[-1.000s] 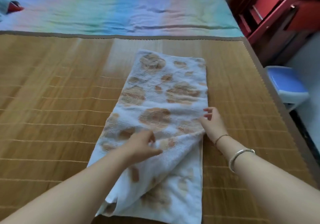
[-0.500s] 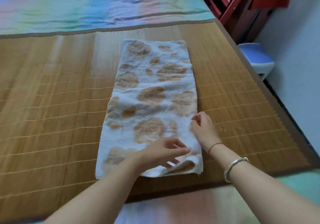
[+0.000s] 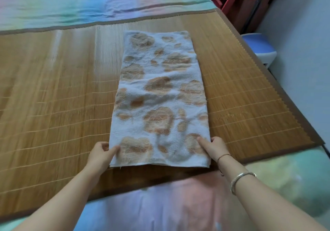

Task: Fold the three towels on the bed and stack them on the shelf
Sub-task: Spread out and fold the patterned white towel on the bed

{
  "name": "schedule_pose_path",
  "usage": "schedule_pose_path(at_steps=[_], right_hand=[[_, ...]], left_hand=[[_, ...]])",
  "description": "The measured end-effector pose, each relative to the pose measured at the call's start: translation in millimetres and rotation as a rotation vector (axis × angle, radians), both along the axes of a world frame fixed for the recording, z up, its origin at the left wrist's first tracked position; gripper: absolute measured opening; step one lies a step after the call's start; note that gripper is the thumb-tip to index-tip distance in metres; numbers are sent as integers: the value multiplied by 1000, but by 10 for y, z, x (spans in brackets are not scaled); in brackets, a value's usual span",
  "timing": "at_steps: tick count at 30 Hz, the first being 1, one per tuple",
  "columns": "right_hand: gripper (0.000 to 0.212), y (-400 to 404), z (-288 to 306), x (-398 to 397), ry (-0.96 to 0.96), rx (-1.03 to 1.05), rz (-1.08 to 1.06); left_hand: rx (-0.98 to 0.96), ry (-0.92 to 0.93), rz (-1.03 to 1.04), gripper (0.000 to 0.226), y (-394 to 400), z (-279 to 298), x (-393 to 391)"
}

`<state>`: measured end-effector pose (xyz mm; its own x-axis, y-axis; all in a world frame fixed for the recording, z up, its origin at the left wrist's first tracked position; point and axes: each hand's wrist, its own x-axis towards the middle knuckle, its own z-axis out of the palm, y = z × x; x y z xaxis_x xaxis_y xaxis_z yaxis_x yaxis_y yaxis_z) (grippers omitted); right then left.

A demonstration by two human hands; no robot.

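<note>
Towel (image 3: 160, 95), white with orange-brown blotches, lies flat as a long strip on the bamboo mat (image 3: 53, 87), its length running from 6 o'clock toward 12 o'clock.

Left hand (image 3: 100, 154) is at the towel's near corner at 7 o'clock. Thumb lies on top of the cloth and the fingers curl at the edge, pinching that corner.

Right hand (image 3: 214, 147) is at the near corner at 5 o'clock. Its thumb points inward across the top of the cloth; the other fingers are tucked at the side edge, so it grips that corner. Whether the fingers reach under the cloth cannot be told.

Right wrist carries a thin cord and, further up the forearm, a silver bangle (image 3: 241, 179).

Near hem of the towel lies just inside the mat's near border. Slight creases cross the middle of the cloth.

Mat rests on a pastel rainbow bedsheet (image 3: 89, 3), which shows beyond it at 12 o'clock and again at 6 o'clock.

Off the bed at 2 o'clock stands a blue-and-white plastic stool (image 3: 260, 46); at 1 o'clock, dark red wooden furniture (image 3: 241, 3).
</note>
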<state>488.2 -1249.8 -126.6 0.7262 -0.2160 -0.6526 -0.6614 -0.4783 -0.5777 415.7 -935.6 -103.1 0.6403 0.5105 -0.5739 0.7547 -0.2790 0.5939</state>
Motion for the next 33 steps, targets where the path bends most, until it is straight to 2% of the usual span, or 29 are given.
schedule_pose_path(at_steps=[5,9,11,12,14,16,17,21,23,24,27,28,30,33], right_hand=[[28,77,110,-52,-133,-62,2],[15,238,238,-199,-129,-45,113],[20,413,275,-281,-59,9,169],[29,516,264,-315,-20,63,169],[60,735,190,-369,42,161,137],[80,834,-106,-348,45,254,38],[79,936,-87,-361,45,296,-7],[31,1177,315,-502,78,461,-179],[22,1113,333,-537,59,491,-139],[21,1074,348,-537,1,375,-68],[45,1029,380,-545,-294,-250,277],[49,1047,416,-538,-404,-387,380],[54,1126,449,-505,-526,-512,592],[58,1378,445,-456,-530,-499,956]], left_hand=[[-241,-129,22,15,-64,-9,-73],[-453,-254,259,17,27,43,-223],[-653,-363,391,30,109,22,-303],[-751,-412,453,37,129,28,-350],[-886,-449,601,40,135,24,-452],[-917,-376,681,42,43,-20,-510],[-913,-337,678,43,-7,-50,-533],[-774,-346,601,34,-214,-172,-418],[-648,-388,573,34,-268,-197,-366],[-608,-407,577,36,-273,-187,-326],[-656,-445,594,49,-224,-206,-323],[-671,-440,587,51,-197,-203,-336],[-707,-437,586,47,-155,-196,-353],[-707,-447,608,45,-12,-195,-392]])
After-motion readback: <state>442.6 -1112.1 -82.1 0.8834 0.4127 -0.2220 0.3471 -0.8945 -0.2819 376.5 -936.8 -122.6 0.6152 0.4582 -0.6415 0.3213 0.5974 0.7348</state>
